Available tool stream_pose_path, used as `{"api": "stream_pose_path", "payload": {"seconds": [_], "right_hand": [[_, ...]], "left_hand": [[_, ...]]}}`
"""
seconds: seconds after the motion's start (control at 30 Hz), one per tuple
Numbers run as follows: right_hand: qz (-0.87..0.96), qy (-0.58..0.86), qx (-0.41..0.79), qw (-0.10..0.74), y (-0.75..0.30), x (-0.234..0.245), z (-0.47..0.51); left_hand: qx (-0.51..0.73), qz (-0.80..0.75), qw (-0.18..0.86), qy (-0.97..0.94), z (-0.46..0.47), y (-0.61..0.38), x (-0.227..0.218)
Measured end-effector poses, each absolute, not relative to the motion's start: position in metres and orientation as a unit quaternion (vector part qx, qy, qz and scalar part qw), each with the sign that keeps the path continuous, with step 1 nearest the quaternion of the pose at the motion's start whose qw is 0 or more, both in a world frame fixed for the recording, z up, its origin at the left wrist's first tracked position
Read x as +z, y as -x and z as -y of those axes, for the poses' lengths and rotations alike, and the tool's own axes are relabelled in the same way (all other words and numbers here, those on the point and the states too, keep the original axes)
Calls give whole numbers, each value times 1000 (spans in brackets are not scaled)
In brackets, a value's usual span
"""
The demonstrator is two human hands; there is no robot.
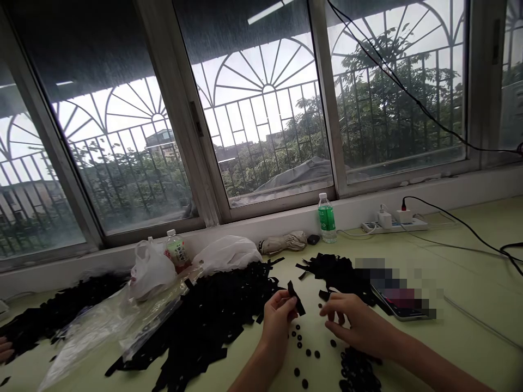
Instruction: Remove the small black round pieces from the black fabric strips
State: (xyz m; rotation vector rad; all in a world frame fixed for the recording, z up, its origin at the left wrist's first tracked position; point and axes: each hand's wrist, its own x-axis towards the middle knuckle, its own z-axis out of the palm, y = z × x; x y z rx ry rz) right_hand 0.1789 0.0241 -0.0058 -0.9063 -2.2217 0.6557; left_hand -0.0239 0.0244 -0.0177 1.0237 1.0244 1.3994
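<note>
My left hand (pixel 278 321) pinches a black punched strip (pixel 296 298) between thumb and fingers, above the pale green table (pixel 469 272). My right hand (pixel 351 321) hangs just to its right with the fingers apart, and I see nothing in them. Small black discs (pixel 300 344) lie scattered on the table below and between my hands. Below my right hand sits a heap of small black rings (pixel 358 370). A large pile of black punched strips (pixel 208 310) spreads to the left, and a smaller pile (pixel 335 272) lies ahead of my right hand.
A phone (pixel 402 302), partly blurred out, lies to the right. Along the window stand plastic bags (pixel 150 272), several bottles, a folded umbrella (pixel 283 242) and a power strip (pixel 392 224) with cables. Another person's hand (pixel 4 348) shows at the far left edge, beside more black strips.
</note>
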Motion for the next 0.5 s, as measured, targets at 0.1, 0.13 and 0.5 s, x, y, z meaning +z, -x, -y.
{"api": "stream_pose_path", "payload": {"seconds": [0.1, 0.13, 0.5], "right_hand": [[856, 355, 254, 276, -182, -7, -24], [859, 359, 249, 268, -180, -7, -22], [884, 348, 210, 233, -149, -11, -6]], "left_hand": [[611, -421, 532, -408, -30, 28, -21], [615, -419, 532, -404, -31, 28, -22], [616, -400, 551, -396, -33, 27, -25]]}}
